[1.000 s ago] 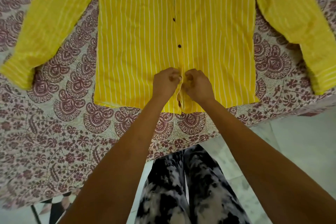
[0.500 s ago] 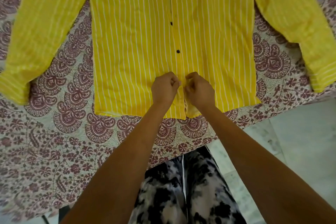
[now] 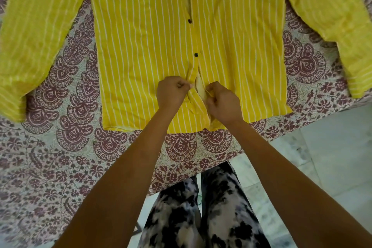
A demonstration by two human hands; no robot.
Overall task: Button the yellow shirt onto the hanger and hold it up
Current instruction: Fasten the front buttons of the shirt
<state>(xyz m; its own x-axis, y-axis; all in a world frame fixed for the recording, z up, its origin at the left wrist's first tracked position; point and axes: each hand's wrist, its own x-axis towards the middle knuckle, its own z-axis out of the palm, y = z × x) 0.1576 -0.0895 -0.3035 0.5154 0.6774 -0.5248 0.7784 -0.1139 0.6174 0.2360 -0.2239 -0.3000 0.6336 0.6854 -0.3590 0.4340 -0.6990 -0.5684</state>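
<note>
The yellow striped shirt lies flat on a printed cloth. Near its hem, the left hand and right hand each pinch a placket edge, slightly apart.

I see trousers with a blotchy pattern of black, white and grey. The left hand and the right hand are bare, and the forearms too.

yellow shirt: one is counted | dark buttons: three are seen along the placket | sleeves: two are counted | hands: two are logged, left hand and right hand | patterned cloth: one is seen | trouser legs: two are counted
</note>
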